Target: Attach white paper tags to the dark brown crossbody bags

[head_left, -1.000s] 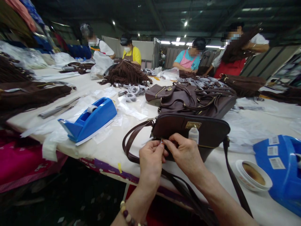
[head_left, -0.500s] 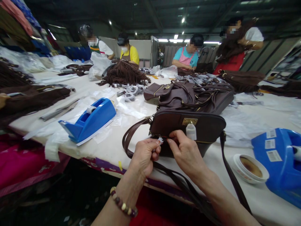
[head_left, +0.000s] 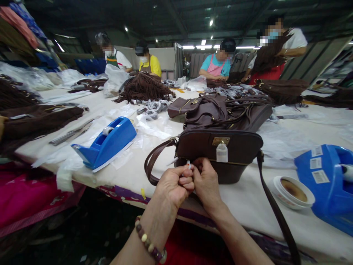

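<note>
A dark brown handbag stands upright at the table's front edge, with a gold plate on its front and a small clear wrapper hanging from it. At the bag's lower left, by the zip, my left hand is closed in a pinch, and a small white strip sticks up at its fingertips. Pressed against those fingertips is my right hand, its thumb and forefinger closed; what they grip is hidden. The brown strap loops out on the left, and another length hangs down at the right.
Blue tape dispensers stand left and right; a white bowl with brown contents sits near the right one. More brown bags lie behind. Fringed brown pieces and plastic wrappings cover the back, where several co-workers stand.
My right hand has moved left, in from the bag's front, and its fingers have closed against my left fingertips. The view has shifted slightly. A co-worker at far right has moved an arm.
</note>
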A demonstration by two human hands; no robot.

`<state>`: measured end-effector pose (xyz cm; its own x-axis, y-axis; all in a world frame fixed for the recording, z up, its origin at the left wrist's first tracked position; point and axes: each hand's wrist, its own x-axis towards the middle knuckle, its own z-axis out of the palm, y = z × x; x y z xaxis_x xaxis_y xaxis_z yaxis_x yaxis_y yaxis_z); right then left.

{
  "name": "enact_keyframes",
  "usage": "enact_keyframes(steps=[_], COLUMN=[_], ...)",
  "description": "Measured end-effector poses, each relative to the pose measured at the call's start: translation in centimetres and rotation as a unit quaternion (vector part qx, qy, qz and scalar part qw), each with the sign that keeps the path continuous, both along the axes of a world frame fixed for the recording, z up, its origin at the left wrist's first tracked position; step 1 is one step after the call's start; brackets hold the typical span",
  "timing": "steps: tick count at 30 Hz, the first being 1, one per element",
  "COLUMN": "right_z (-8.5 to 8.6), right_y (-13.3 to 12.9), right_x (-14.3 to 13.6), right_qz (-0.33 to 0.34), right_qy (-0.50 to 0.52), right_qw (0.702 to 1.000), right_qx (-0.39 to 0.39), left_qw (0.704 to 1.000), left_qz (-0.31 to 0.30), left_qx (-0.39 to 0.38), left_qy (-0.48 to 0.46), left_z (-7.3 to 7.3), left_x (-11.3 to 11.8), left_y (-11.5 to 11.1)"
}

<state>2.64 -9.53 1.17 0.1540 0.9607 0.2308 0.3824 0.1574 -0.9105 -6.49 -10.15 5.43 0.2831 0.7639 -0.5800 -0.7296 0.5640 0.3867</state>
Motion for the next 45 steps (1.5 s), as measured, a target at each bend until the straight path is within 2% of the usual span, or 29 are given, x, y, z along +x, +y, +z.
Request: enact_keyframes(steps=[6,15,22,26,32,34,37,41,45], right_z=[-1.5,-0.3,-0.4,-0.3,0.1,0.1,0.4,1.2,2.1], right_y=[0.5,0.3,0.3,0.2,-0.3,-0.5,-0.7,-0.8,-0.6], right_x=[-0.9,0.1,0.2,0.8,1.9,2.1,2.3,2.1,1.7], right_qz=[-0.001,0.021,0.021,0.05,0.085,0.073,0.047,0.058,0.08], right_qy=[0.067,0.043,0.004,-0.015,-0.042,-0.063,-0.111,-0.141,-0.129], right_qw=[0.998,0.998,0.999,0.998,0.995,0.995,0.99,0.976,0.979], right_qx=[-0.012,-0.031,-0.031,-0.029,-0.021,0.0,0.078,0.157,0.139], left_qw=[0.999,0.998,0.991,0.984,0.962,0.951,0.932,0.914,0.896], left_qz=[0.034,0.06,0.093,0.126,0.214,0.249,0.29,0.314,0.312], left_qx=[0.006,0.031,0.05,0.078,0.121,0.128,0.142,0.167,0.187], left_qy=[-0.007,0.022,0.079,0.102,0.118,0.132,0.162,0.194,0.255], left_z=[-0.1,0.2,0.0,-0.8,-2.1,-2.6,-3.3,-4.1,-4.8], left_x=[0.5,1.1,1.4,1.7,2.7,3.1,3.6,3.8,3.6], left_y=[-0.1,-0.4,-0.8,-1.1,-1.3,-1.4,-1.3,-1.1,-1.3])
